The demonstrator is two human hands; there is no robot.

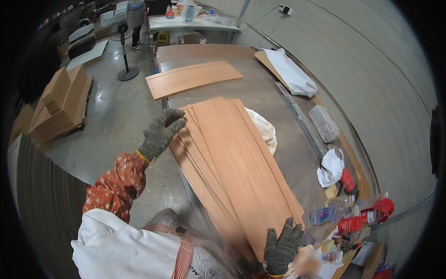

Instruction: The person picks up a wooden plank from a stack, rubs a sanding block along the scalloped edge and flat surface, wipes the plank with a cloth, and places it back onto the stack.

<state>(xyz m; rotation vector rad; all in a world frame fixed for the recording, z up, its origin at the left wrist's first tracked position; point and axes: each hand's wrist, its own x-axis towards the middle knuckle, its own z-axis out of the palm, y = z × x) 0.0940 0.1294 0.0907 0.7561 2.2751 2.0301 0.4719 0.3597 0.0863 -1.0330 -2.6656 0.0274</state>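
Note:
Several wood-grain panels (240,153) lie fanned in a stack on the workbench before me, each with a groove along a long side. My left hand (162,134), in a dark knitted glove, is at the far left corner of the stack. Its thumb and fingers are apart; whether the fingertips touch the edge cannot be told. My right hand (283,246), gloved alike, rests palm down with spread fingers on the near end of the top panel. A separate wood-grain panel (195,78) lies farther back, jutting past the bench's left edge.
White crumpled plastic (263,129) shows from under the stack. A metal bar (299,118), white cloth (291,71), plastic container (324,123) and bottles (329,214) line the bench's right side. To the left stand a pedestal fan (123,52) and cardboard boxes (62,101); a person (136,24) stands beyond.

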